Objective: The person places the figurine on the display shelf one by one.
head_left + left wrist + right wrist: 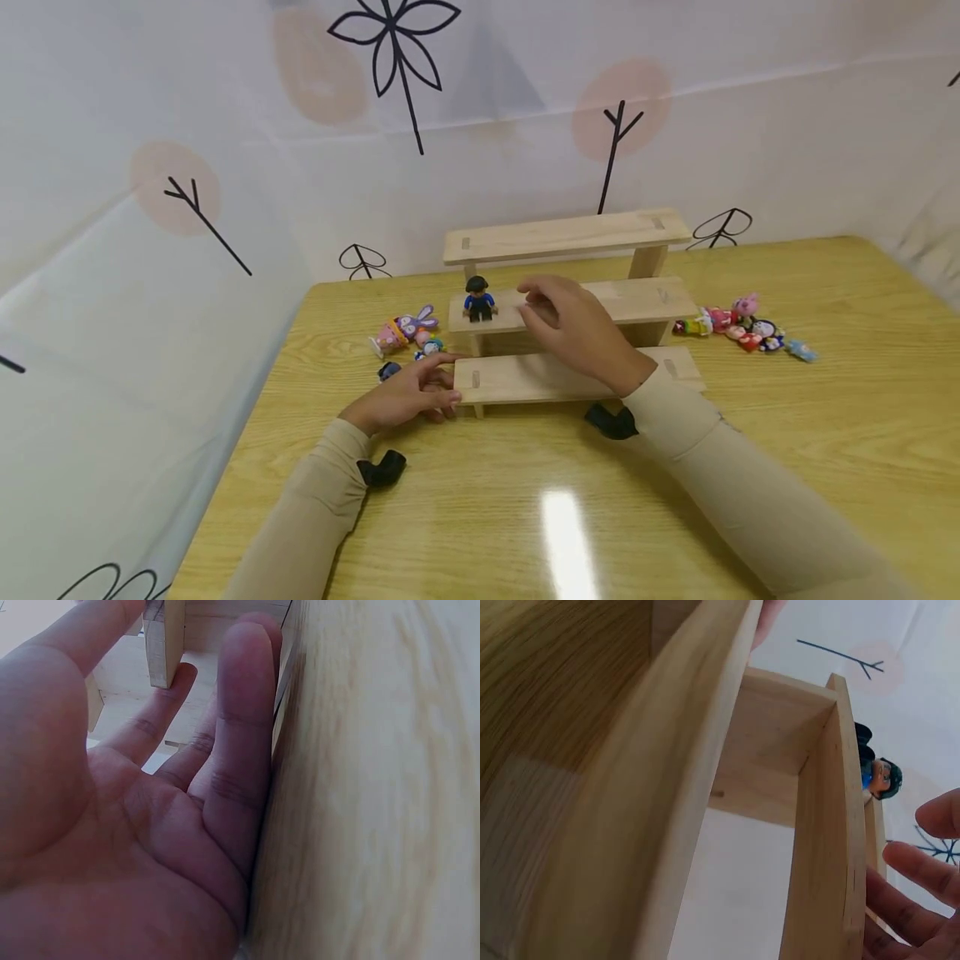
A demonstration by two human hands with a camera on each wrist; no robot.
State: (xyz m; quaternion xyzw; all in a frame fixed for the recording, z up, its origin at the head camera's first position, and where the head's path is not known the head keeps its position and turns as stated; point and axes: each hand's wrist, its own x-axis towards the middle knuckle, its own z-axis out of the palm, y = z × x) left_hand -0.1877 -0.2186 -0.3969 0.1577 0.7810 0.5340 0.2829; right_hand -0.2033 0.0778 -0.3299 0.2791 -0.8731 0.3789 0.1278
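Observation:
A wooden three-tier display stand [577,379] stands on the table. At its left end my left hand [408,392] holds the lowest board, thumb at the front corner and index finger behind; in the left wrist view the board's end [166,645] lies between them. A toy figure [480,302] with a black hat, blue top and black legs sits at the left of the middle tier. Just right of the figure, above that tier, my right hand [573,325] has thumb and fingers apart and holds nothing. The right wrist view shows the figure [881,776] beyond the fingertips [901,859].
Left of the stand lie a purple-eared rabbit figure [408,327] and other small toys, one dark blue [388,371] beside my left hand. Several more figures [723,321] lie in a cluster to the right. A patterned white cloth [487,167] hangs behind the table [465,500].

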